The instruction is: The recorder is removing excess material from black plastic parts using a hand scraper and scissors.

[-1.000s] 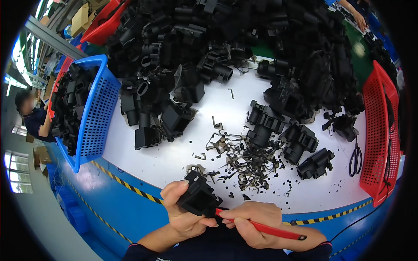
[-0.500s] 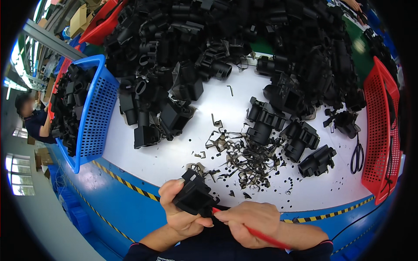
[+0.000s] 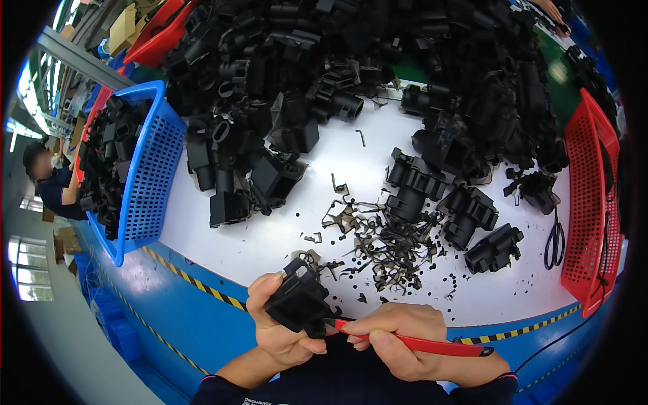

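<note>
A black moulded plastic part (image 3: 295, 302) with a boxy opening is gripped in my left hand (image 3: 275, 332), fingers wrapped round its side and underneath. My right hand (image 3: 398, 335) is closed round a red-handled tool (image 3: 432, 346), which looks like a trimming knife. Its tip meets the lower right edge of the black part, though the blade itself is mostly hidden. Just beyond my hands, a heap of thin black plastic scraps (image 3: 391, 250) and small round bits lies on the white tabletop (image 3: 223, 255). Several similar black parts (image 3: 466, 216) rest to the right of the scraps.
A large pile of black parts (image 3: 283, 61) covers the far side. At the left stands a blue basket (image 3: 152, 182) full of parts; a red basket (image 3: 586, 202) stands at the right, with black scissors (image 3: 554, 243) beside it. Another person (image 3: 54, 179) is at far left.
The red handle has swung up and now shows more of its length across my right hand. My left hand and the black part have shifted slightly to the left.
</note>
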Motion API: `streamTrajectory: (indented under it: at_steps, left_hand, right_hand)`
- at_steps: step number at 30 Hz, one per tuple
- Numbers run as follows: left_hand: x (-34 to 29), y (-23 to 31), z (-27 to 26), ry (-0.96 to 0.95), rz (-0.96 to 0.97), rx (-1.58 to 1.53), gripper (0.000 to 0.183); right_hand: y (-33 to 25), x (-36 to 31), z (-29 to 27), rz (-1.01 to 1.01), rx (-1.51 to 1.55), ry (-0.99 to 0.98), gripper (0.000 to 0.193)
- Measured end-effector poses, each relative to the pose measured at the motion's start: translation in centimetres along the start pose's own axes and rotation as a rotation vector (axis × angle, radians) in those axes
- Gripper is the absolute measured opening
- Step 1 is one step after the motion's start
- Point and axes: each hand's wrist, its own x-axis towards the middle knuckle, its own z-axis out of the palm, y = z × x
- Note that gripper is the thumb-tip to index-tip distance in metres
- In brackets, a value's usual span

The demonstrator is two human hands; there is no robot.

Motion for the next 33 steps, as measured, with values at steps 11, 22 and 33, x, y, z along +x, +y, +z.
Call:
streamTrajectory:
  at_steps: [11,22,33]
  left_hand:
    - [0.1,-0.8,0.7,0.028,0.055,-0.194,0.043]
    - [0.2,0.3,0.1,-0.091,-0.066,-0.357,0.035]
    - [0.9,-0.2,0.7,-0.072,0.053,-0.236,0.036]
  right_hand:
    - [0.8,1.0,-0.9,-0.283,-0.289,-0.108,0.024]
    - [0.2,1.1,-1.4,-0.230,-0.240,-0.164,0.023]
    - [0.6,0.0,-0.4,-0.222,-0.368,-0.064,0.019]
